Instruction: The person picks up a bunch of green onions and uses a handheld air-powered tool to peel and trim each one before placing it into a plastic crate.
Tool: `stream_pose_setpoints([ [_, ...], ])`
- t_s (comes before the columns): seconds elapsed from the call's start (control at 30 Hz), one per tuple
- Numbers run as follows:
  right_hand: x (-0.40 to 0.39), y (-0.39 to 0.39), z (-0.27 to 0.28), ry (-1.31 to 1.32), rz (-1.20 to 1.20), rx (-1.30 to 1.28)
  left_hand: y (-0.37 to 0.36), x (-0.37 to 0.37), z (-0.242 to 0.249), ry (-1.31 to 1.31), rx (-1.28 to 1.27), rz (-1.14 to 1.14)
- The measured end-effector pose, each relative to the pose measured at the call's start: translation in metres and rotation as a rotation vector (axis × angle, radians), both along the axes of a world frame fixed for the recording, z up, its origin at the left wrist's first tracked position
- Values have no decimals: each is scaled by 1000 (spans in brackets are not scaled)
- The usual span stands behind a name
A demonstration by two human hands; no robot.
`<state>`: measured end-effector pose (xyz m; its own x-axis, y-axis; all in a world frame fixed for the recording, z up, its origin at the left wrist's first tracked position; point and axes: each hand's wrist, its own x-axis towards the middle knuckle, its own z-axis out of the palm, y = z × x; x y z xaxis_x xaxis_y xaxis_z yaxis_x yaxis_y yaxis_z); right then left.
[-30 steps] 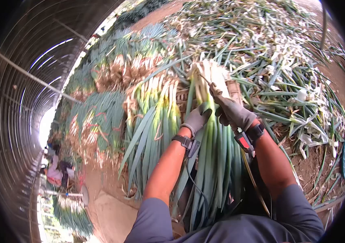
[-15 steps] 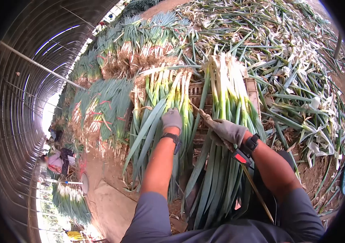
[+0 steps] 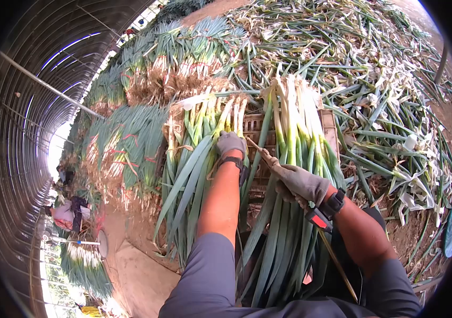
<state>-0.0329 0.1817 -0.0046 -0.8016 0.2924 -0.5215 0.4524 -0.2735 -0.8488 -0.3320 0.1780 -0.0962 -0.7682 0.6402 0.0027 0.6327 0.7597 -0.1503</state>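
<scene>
My left hand [image 3: 231,144], in a grey glove, is closed around green onions [image 3: 203,153] in the left bunch, just below their pale stems. To its right, my gloved right hand [image 3: 301,183] grips what looks like an air gun. The thin nozzle [image 3: 257,147] points up and left, its tip close to my left fingers. A yellowish hose [image 3: 338,267] runs down from below my right wrist, by a red and black part [image 3: 318,219]. Another bunch of green onions [image 3: 292,122] lies beyond my right hand, roots away from me, leaves hanging toward me.
Under the bunches is a plastic crate [image 3: 330,127]. Tied onion bundles [image 3: 125,143] lie in rows at the left. A large heap of stripped leaves [image 3: 385,106] covers the right side. Another person [image 3: 67,213] is at the far left, near a metal pole [image 3: 51,85].
My left hand has shifted slightly up and right, nearer the nozzle tip. The right hand keeps its grip and has hardly moved. The view has shifted a little.
</scene>
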Motion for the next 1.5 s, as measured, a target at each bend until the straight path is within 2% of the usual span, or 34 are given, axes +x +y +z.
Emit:
stream_pose_setpoints([
  [0.07, -1, 4, -13, 29, -32, -61, 1, 4, 4, -3, 30, -7],
  [0.2, -6, 7, -13, 51, -62, -86, -4, -10, 11, -215, -113, -27],
  [0.33, -11, 5, -9, 100, -119, -9, -30, -3, 24, -322, 120, -27],
  [0.4, -13, 1, -1, 199, -157, 73, -39, -4, 33, -282, 171, -52],
  [0.47, -15, 1, -4, 181, -171, 54, -44, -16, 46, -314, 215, -89],
  [0.53, -14, -1, -5, 158, -197, 28, -40, -36, 66, -488, 549, -58],
  [0.57, -13, -2, -4, 146, -215, 15, -37, 1, 129, -451, 505, -11],
  [0.6, -12, -3, -3, 134, -231, 2, -28, -5, 156, -432, 481, -65],
  [0.63, -10, -3, -4, 136, -245, -2, -20, -18, 166, -394, 625, -201],
  [0.7, -7, -3, -6, 139, -269, -15, -1, -39, 203, -616, 695, -347],
  [0.73, -6, -5, -6, 140, -281, -30, -5, -16, 210, -757, 755, -259],
  [0.8, 4, -2, -2, 142, -319, -48, -22, 16, 186, -850, 591, -167],
  [0.83, 10, 5, 0, 150, -351, -51, -33, 6, 139, -789, 368, -173],
  [0.9, 26, 11, 15, 132, -314, -31, -72, 10, 19, -816, 547, -210],
  [0.97, 34, 13, 15, 104, -216, -40, -96, 44, 4, -1101, 529, 134],
  [1.07, 36, 5, 9, 115, -196, -39, -90, 17, -8, -689, 480, 61],
  [1.1, 36, 3, 9, 125, -194, -30, -76, 27, 47, -525, 287, -51],
  [1.13, 35, 3, 11, 98, -193, -19, -60, 14, 72, -461, 216, -75],
  [1.17, 35, 5, 14, 98, -177, -15, -42, -18, 85, -510, 328, -49],
  [1.23, 38, 9, 17, 85, -151, -19, -9, -35, 160, -334, 121, -333],
  [1.27, 36, 9, 11, 123, -210, -10, 8, -43, 198, -229, 40, -471],
  [1.3, 37, 11, 17, 114, -207, -18, 12, -30, 222, -604, 349, -89],
  [1.37, 43, 16, 37, 103, -198, -28, 17, 4, 281, -773, 519, 14],
  [1.4, 39, 20, 21, 115, -207, -27, 23, -21, 254, -564, 437, -104],
  [1.43, 41, 21, 28, 98, -169, -26, 32, -44, 222, -353, 243, -184],
  [1.47, 45, 21, 39, 78, -128, -27, 23, -30, 193, -107, 211, -353],
  [1.5, 48, 21, 44, 56, -90, -27, 4, 18, 186, -396, 214, -164],
])
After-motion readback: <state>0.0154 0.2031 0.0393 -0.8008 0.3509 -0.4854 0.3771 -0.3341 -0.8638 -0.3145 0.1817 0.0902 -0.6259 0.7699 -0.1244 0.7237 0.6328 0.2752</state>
